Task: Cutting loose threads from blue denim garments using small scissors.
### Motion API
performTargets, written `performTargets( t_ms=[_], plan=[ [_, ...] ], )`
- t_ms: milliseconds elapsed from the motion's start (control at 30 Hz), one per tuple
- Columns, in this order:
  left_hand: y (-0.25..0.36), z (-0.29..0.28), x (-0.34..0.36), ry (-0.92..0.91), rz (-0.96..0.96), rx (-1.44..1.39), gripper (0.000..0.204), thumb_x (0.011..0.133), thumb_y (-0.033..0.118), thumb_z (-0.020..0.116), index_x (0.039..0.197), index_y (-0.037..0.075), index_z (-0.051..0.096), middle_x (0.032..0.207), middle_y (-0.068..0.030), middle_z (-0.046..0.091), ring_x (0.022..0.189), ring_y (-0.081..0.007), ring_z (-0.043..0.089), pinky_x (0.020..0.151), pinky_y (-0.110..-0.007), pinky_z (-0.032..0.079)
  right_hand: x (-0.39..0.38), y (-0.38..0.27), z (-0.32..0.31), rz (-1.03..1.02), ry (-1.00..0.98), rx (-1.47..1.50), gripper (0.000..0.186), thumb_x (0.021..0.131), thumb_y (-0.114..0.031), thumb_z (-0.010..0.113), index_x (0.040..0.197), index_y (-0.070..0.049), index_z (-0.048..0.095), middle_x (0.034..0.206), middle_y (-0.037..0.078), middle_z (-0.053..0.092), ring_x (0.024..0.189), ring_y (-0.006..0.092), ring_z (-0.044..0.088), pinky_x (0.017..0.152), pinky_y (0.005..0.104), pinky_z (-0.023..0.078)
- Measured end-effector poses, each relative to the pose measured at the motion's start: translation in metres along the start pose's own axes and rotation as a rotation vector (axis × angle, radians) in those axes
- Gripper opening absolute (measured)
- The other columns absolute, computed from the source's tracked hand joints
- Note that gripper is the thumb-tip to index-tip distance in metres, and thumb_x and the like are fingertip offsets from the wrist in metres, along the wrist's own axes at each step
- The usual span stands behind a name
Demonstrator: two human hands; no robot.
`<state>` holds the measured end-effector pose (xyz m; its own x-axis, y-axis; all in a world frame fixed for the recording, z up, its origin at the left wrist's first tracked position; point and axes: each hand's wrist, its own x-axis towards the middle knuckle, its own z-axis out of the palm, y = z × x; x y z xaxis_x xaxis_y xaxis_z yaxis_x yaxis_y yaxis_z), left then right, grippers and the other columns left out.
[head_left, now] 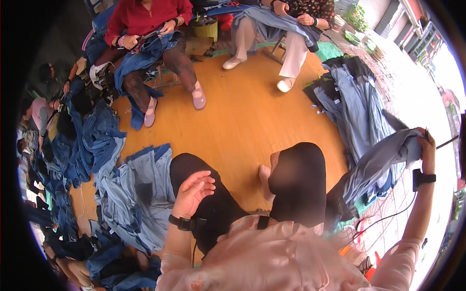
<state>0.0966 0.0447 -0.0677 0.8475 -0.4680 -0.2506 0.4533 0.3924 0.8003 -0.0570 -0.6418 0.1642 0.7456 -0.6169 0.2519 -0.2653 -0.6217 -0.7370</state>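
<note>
My right hand [427,148] is stretched out far to the right and closed on the end of a pair of grey-blue jeans [376,165]. The rest of the jeans trails down toward my right knee. A small dark pointed tool [426,132] sticks up at the fingers of that hand; too little of it shows to name its kind. Over my left thigh hovers my left hand [195,192], palm turned inward, fingers loosely bent and apart, holding nothing. Beside my left leg lies a heap of light blue jeans [136,194].
Another pile of jeans [357,102] lies at the right edge of the orange-brown board [218,111]. Dark blue denim [92,131] is heaped along the left. Two people sit opposite with denim on their laps; others are at the far left. A black cable [388,213] runs near my right arm.
</note>
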Motion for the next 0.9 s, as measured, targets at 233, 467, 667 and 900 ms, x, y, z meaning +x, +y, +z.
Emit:
performTargets(
  t_ms=[233, 467, 667, 900],
  plan=[
    [0.06, 0.015, -0.036, 0.397, 0.408, 0.872, 0.025, 0.089, 0.003, 0.057, 0.113, 0.002, 0.064, 0.108, -0.0097, 0.065, 0.101, -0.0199, 0.061, 0.089, -0.031, 0.047, 0.057, -0.122, -0.02, -0.831, 0.842, -0.693, 0.032, 0.092, -0.02, 0.051, 0.111, 0.001, 0.065, 0.107, 0.016, 0.066, 0.096, 0.024, 0.064, 0.083, 0.0359, 0.052],
    [0.037, -0.003, -0.036, 0.607, 0.437, 1.789, 0.051, 0.077, 0.017, 0.068, 0.125, 0.01, 0.056, 0.137, -0.0097, 0.045, 0.13, -0.0339, 0.037, 0.103, -0.049, 0.029, 0.053, -0.044, 0.309, -0.135, 0.477, 0.329, 0.034, 0.091, -0.007, 0.054, 0.123, 0.0, 0.061, 0.099, 0.01, 0.065, 0.084, 0.015, 0.058, 0.07, 0.03, 0.048],
    [0.044, -0.004, -0.054, 0.616, 0.432, 1.718, 0.052, 0.077, 0.016, 0.067, 0.127, 0.01, 0.057, 0.139, -0.0103, 0.045, 0.131, -0.036, 0.036, 0.105, -0.05, 0.029, -0.133, 0.031, 0.53, -0.212, -1.482, -0.319, 0.036, 0.076, -0.025, 0.071, 0.107, -0.008, 0.068, 0.074, 0.009, 0.066, 0.062, 0.0201, 0.06, 0.052, 0.0324, 0.047],
    [0.041, -0.005, -0.055, 0.62, 0.388, 1.752, 0.053, 0.077, 0.015, 0.066, 0.129, 0.01, 0.055, 0.14, -0.0101, 0.044, 0.132, -0.0365, 0.035, 0.105, -0.051, 0.028, -0.157, -0.097, 0.461, 0.119, -1.809, -0.074, 0.031, 0.083, -0.023, 0.068, 0.107, -0.003, 0.066, 0.08, 0.006, 0.064, 0.07, 0.0141, 0.061, 0.053, 0.027, 0.047]
  ],
)
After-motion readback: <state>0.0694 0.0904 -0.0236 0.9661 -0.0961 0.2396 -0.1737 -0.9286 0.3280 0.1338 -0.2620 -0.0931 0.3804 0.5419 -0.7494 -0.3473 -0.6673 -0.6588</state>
